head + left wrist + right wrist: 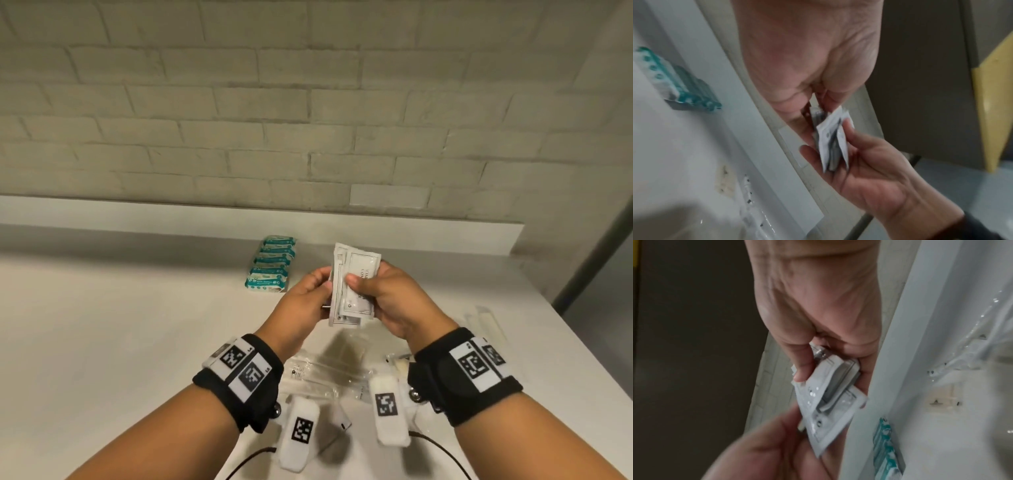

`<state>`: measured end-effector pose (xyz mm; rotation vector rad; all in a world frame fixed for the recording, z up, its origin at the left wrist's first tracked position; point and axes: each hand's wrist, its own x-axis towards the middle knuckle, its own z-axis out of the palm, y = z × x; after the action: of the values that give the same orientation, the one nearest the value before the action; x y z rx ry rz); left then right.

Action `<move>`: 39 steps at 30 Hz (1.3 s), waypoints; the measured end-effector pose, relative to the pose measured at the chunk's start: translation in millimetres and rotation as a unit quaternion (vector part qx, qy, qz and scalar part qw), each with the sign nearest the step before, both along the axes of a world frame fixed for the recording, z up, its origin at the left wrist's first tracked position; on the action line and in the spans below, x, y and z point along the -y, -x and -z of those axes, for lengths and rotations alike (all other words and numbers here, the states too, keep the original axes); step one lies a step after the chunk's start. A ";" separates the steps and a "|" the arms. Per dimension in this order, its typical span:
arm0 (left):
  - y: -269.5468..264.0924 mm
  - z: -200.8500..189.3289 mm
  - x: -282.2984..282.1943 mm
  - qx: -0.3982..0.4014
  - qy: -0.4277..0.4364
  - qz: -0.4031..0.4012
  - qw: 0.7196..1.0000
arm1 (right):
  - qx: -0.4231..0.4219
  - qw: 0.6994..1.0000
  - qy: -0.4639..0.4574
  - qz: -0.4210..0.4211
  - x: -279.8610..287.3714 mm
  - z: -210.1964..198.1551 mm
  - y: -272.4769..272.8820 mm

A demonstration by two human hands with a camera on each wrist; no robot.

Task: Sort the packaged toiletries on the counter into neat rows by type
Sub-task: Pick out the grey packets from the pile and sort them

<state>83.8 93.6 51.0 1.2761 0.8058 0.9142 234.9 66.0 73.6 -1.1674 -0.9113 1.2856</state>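
Teal-and-white packets [270, 264] are seen left of the hands, laid overlapping in one tidy row on the white counter [120, 325] near the back ledge; that type is judged as sorted already. Moving right, the left hand [306, 296] is raised over the counter with its fingers curled against the left edge of a stack of white sachets [352, 284], the thumb on the near face. The stack is held upright between both hands, clear of the counter, and fanned unevenly in the wrist views. The sachets are judged light, thin and floppy, with slick film faces, so a single one would slide out of a loose hold; a pinch across the flat faces near a sealed edge is judged the safest grip, and squeezing the filled middle is best avoided. Further right, the right hand [387, 301] is closed round the stack's right side, thumb pressed on the front sachet, fingers wrapped behind. Below the hands, clear-wrapped long packets [318, 375] lie loose and unsorted on the counter, touching one another. At far right, more clear-wrapped slim items [484, 320] lie near the counter edge; their contents cannot be told.
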 end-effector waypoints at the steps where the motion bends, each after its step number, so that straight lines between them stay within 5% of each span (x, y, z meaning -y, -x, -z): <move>1: -1.6 -2.1 2.1 -0.007 -0.016 -0.010 1.000 | 0.014 1.000 -0.006 0.019 -1.3 0.8 2.6; 5: 5.4 -0.3 -6.0 -0.062 -0.062 -0.053 0.995 | 0.041 0.999 -0.018 0.014 -4.4 -0.5 -3.6; 11: -7.7 -5.5 1.5 0.089 0.124 0.057 0.987 | 0.168 0.983 -0.034 -0.065 -2.0 -5.5 19.7; 14: -14.1 -5.0 4.3 0.120 0.165 0.044 0.978 | 0.305 0.951 -0.032 -0.042 -5.8 -0.9 24.0; 18: -13.0 -5.0 1.3 0.133 0.173 0.024 0.976 | 0.499 0.863 -0.034 0.070 -6.2 -0.4 17.0; 22: -9.4 -12.9 -0.9 0.139 0.227 0.044 0.963 | 0.397 0.912 -0.092 -0.038 8.8 -6.5 9.4; 24: -9.7 -15.1 -2.2 0.144 0.243 0.057 0.958 | 0.409 0.896 -0.111 -0.131 18.3 -14.0 7.9; 26: -9.6 -17.5 0.1 0.169 0.254 0.110 0.946 | 0.491 0.844 -0.115 -0.182 21.3 -18.4 9.1; 29: -11.5 -19.8 3.7 0.172 0.252 0.162 0.939 | 0.577 0.790 -0.129 -0.161 19.8 -21.2 11.3; 36: -8.1 -16.6 0.2 0.174 0.248 0.149 0.941 | 0.491 0.842 -0.108 -0.194 17.9 -22.5 0.2; 39: -8.0 -11.9 -4.9 0.156 0.257 0.166 0.939 | 0.522 0.823 -0.121 -0.187 19.8 -22.7 1.9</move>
<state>91.8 98.5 62.9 0.7502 0.5076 0.5597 233.0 46.2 96.3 -1.5303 -2.1277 0.6859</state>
